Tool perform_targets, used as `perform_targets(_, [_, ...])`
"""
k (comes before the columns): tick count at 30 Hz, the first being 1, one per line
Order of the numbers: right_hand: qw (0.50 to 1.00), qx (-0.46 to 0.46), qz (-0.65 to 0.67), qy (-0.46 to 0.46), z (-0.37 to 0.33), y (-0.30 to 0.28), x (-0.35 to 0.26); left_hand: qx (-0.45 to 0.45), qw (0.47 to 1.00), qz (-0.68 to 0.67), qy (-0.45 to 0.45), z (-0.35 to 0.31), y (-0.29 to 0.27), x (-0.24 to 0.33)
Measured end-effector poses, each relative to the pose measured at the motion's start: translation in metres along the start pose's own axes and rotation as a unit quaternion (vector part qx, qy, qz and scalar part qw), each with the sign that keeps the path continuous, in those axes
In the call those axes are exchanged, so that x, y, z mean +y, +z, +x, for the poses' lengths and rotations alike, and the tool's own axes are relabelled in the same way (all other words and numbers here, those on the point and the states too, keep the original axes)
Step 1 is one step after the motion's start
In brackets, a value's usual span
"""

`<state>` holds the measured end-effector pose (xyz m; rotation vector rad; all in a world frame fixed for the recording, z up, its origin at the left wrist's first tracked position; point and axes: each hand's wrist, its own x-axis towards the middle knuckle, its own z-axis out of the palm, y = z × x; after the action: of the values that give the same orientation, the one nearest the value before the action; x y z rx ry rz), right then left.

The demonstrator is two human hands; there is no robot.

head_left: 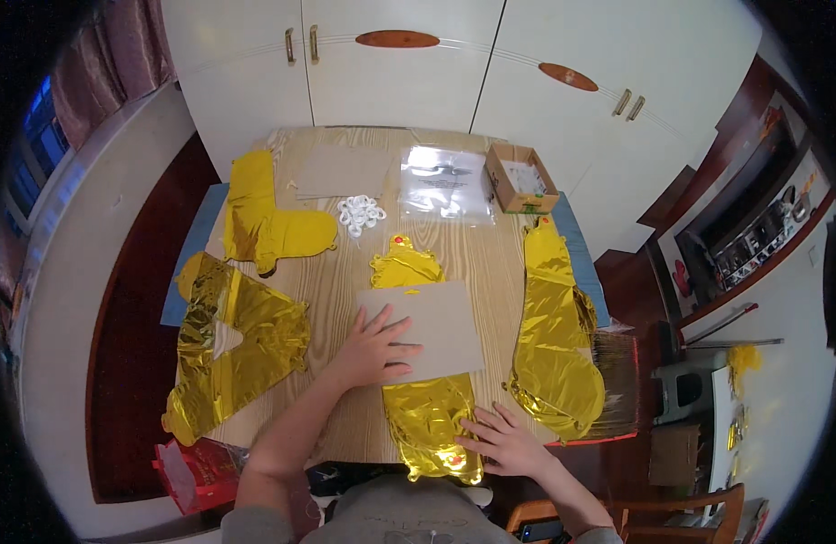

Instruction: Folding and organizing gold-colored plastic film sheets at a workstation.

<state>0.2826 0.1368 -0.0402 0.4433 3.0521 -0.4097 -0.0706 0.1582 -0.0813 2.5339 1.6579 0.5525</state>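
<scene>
A grey-beige cardboard sheet [441, 326] lies across the middle of a flat gold foil balloon [427, 412], whose ends stick out above and below it. My left hand [382, 349] rests on the sheet's left part, fingers spread. At the table's near edge my right hand [507, 442] lies against the right side of the balloon's lower end, its fingers stretched out. The balloon's middle is hidden under the cardboard. Nothing shows in either grip.
Other gold foil balloons lie at the far left [255, 213], near left [241, 344] and right [554, 335]. Along the back are cardboard sheets [341, 170], a pile of white ribbon-like coils [359, 215], clear plastic bags [447, 186] and an open cardboard box [522, 179]. A red bag [196, 476] sits below the table.
</scene>
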Motion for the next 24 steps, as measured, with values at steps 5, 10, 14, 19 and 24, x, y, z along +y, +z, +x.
perform_targets(5, [0.999,0.047,0.004,-0.025,0.000,0.002,0.000,-0.001,1.000,0.005,0.000,0.000,0.000,0.001])
perform_targets(10, [0.980,0.185,0.018,-0.070,0.010,0.001,0.004,-0.010,1.000,-0.009,-0.003,0.000,-0.002,0.001])
perform_targets(14, [0.949,0.295,0.077,-0.078,0.039,-0.026,0.020,-0.022,1.000,-0.010,-0.006,-0.001,-0.001,0.001])
perform_targets(19, [0.926,0.298,0.222,0.073,0.093,-0.064,0.047,-0.028,0.999,0.015,0.013,-0.001,0.002,-0.005])
perform_targets(24, [0.846,0.292,0.417,0.156,0.148,-0.042,0.105,-0.178,0.983,0.013,-0.050,0.010,-0.009,-0.008])
